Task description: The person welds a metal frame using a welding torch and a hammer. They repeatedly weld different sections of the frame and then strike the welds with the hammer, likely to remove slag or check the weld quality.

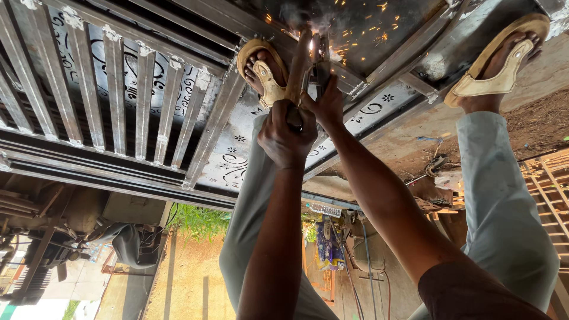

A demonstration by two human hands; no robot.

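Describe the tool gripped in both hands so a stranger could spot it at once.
Start at the large grey metal gate with slatted bars lying flat. Between the two tan sandals, the left hand and right hand grip a dark welding electrode holder. Orange sparks fly only from its tip.

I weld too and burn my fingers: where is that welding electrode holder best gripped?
Grip the welding electrode holder by its handle end, coming from behind, away from the sparks at its tip. The left hand grips there.
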